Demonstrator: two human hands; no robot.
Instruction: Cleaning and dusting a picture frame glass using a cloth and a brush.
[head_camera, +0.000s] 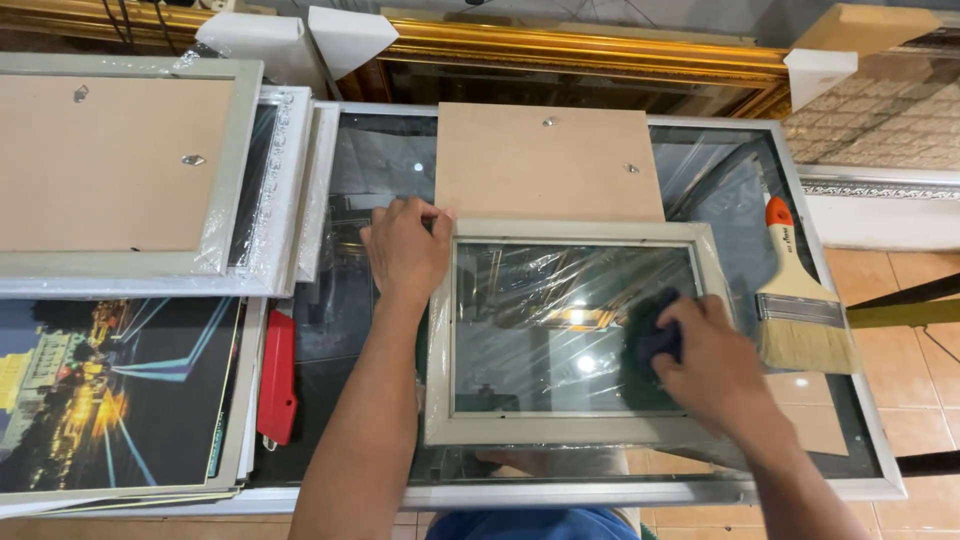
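Pale grey-green rectangular picture frame with a glass pane (575, 330) lies flat on the glass-topped bench (850, 470), near its front edge, loose clear plastic wrap over the pane.

Head view: left hand (405, 250) rests flat on the frame's upper left corner, fingers (425, 215) spread and not gripping anything. Right hand (712, 365) presses a dark cloth pad (650, 345) against the right side of the pane, fingers curled around it.

Just behind the frame, touching its top edge, lies a brown fibreboard backing panel (550, 160). To the right, a flat paintbrush with orange handle and pale bristles (800, 300) lies on the bench. To the left, a red utility knife (278, 375), a stack of wrapped frames (130, 170), a night-city poster (110, 390).
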